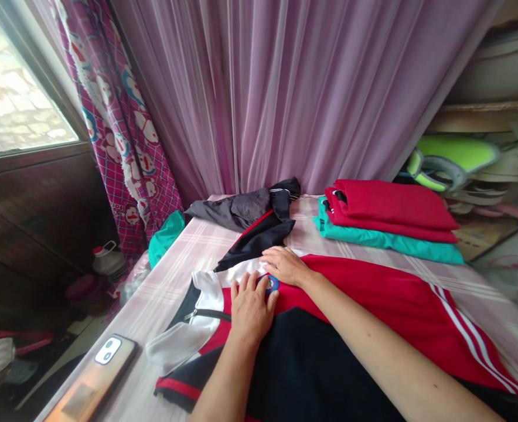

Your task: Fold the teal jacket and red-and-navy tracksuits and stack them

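Note:
A red, navy and white zip-collared garment (364, 281) lies spread on the checked cloth, its white collar toward the left. My left hand (252, 305) rests palm down on its red chest part, fingers apart, beside a round blue badge (271, 284). Just beyond the badge, my right hand (285, 265) lies flat on the garment's upper edge, with fingers stretched to the left. Neither hand grips anything. Behind the garment is a dark grey and black piece of clothing (237, 210) with red piping, touching its white edge.
Folded red clothes (391, 205) lie on a folded teal one (386, 241) at the back right. A phone (98, 375) lies at the table's left edge. Teal cloth (164, 237) hangs by the back left edge. Purple curtains (285, 88) stand behind; shelves are at right.

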